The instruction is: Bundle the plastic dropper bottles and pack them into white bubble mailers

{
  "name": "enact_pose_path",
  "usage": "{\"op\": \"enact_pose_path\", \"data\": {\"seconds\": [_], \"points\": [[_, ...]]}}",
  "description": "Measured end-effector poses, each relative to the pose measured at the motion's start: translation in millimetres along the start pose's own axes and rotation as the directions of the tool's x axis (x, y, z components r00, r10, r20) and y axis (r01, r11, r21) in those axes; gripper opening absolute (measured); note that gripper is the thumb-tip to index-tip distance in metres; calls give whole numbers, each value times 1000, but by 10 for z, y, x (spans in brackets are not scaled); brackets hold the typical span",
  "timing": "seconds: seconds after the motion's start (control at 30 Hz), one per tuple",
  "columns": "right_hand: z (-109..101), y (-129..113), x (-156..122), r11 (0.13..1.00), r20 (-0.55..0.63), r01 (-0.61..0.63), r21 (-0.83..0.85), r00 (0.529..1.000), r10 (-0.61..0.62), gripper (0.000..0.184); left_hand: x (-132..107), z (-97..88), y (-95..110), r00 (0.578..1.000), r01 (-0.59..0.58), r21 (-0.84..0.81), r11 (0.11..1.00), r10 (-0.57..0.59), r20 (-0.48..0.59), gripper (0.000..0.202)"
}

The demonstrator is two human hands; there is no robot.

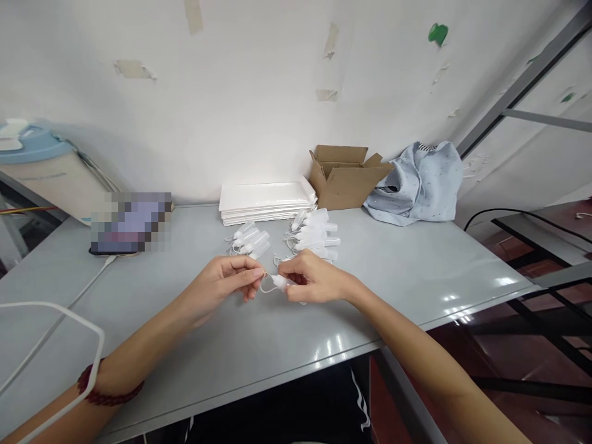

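Note:
My right hand [312, 277] is closed around a small white squeeze bottle [280, 282], its nozzle pointing left. A thin, needle-like tip runs from the nozzle toward my left hand [235, 277], whose thumb and forefinger pinch together at its end. What sits between those fingertips is too small to make out. A thin white strap loops below the nozzle, between the two hands. Just beyond my hands lie two groups of similar bottles: a smaller group [252, 239] on the left, and a larger pile [314, 233] behind my right hand.
Flat white packages [266, 200] are stacked against the wall, beside an open cardboard box [346, 185] and a light blue cloth bag [420, 185]. On the left, a phone [132, 225] with a white cable lies near a blue-lidded container [50, 172]. The grey table's [259, 376] front edge is close.

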State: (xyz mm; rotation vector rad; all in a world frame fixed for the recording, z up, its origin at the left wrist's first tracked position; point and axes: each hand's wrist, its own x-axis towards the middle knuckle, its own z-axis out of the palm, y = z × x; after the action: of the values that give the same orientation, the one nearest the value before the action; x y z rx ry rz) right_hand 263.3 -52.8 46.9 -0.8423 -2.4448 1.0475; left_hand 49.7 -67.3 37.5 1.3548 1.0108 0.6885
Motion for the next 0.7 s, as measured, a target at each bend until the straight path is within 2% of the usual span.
{"op": "enact_pose_path", "data": {"seconds": [0.4, 0.7], "points": [[0, 6, 0, 1000, -13, 6, 13, 1000, -5, 23, 7, -4, -5, 999, 30, -99, 995, -28, 20, 19], [0, -3, 7, 1000, -9, 15, 11, 1000, -15, 25, 3, 3, 1, 999, 24, -100, 995, -21, 30, 19]]}}
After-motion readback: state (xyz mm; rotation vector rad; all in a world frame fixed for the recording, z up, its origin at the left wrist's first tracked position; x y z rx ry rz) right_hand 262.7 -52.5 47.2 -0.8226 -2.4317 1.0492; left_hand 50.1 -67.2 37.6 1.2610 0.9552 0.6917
